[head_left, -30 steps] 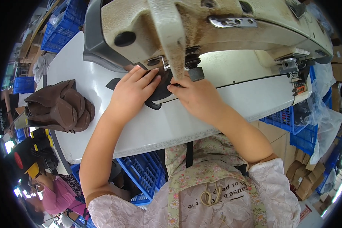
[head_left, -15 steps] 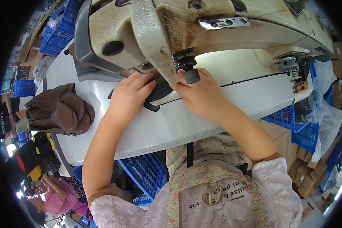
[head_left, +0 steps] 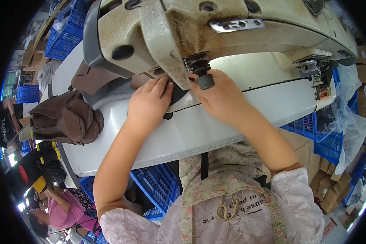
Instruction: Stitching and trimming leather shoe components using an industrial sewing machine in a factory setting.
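A worn cream sewing machine (head_left: 232, 45) arches over my work on its white table. My left hand (head_left: 147, 105) presses closed fingers on a dark, curved, flat piece (head_left: 179, 93) under the machine head. Near the black knob (head_left: 205, 81), my right hand (head_left: 220, 96) has thumb and forefinger drawn together by the piece's far edge; the knob and machine arm hide its fingertips, so what they pinch is unclear. Brown and grey flat material (head_left: 110, 91) spreads left of the machine head, partly hidden by it and my left hand.
A bundle of brown stitched pieces (head_left: 67, 122) lies on the table at left. Below the table's front edge stands a blue crate (head_left: 156, 185). More blue crates (head_left: 309, 126) with clear plastic are at right. A person in pink (head_left: 65, 211) sits at lower left.
My left hand has shifted right and slightly down, covering more of the dark piece. That piece has turned or slid, and more brown and grey material shows at left. The right hand has barely moved.
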`<state>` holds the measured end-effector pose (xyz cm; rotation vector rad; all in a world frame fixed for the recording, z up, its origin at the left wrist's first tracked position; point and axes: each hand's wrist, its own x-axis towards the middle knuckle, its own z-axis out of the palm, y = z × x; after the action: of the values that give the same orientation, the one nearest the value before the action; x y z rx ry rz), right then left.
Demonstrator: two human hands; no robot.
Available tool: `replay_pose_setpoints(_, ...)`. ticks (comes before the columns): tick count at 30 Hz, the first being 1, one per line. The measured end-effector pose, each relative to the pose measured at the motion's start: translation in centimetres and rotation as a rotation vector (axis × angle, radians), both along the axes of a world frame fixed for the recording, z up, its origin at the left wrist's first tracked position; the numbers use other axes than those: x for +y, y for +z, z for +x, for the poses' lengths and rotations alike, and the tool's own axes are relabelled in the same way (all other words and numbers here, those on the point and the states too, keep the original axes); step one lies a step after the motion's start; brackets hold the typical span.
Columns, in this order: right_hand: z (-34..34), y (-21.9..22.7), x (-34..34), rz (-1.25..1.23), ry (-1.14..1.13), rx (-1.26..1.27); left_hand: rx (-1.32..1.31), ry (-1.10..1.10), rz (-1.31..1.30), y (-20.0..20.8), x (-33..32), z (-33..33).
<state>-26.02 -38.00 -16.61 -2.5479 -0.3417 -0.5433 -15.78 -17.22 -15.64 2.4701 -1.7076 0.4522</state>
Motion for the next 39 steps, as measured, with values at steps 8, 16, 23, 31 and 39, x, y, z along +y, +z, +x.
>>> replay_pose_setpoints(8,0.8,0.2,-0.8,0.0,0.013,0.032,0.009,0.092,0.106,0.7,-1.4,-1.0)
replay_pose_setpoints(16,1.0,-0.2,-0.5,0.018,-0.026,0.013,0.101,0.038,0.079,2.2,-0.3,-0.1)
replay_pose_setpoints(23,-1.3,0.1,0.2,-0.109,0.007,0.016,0.151,0.371,0.192,6.2,5.0,0.8)
replay_pose_setpoints(31,-0.8,1.5,0.7,-0.099,-0.003,0.088,0.001,0.304,0.541,5.7,5.1,2.4)
replay_pose_setpoints(39,0.0,0.0,0.6,-0.055,0.017,0.016,0.164,0.19,0.373,10.4,2.6,6.0)
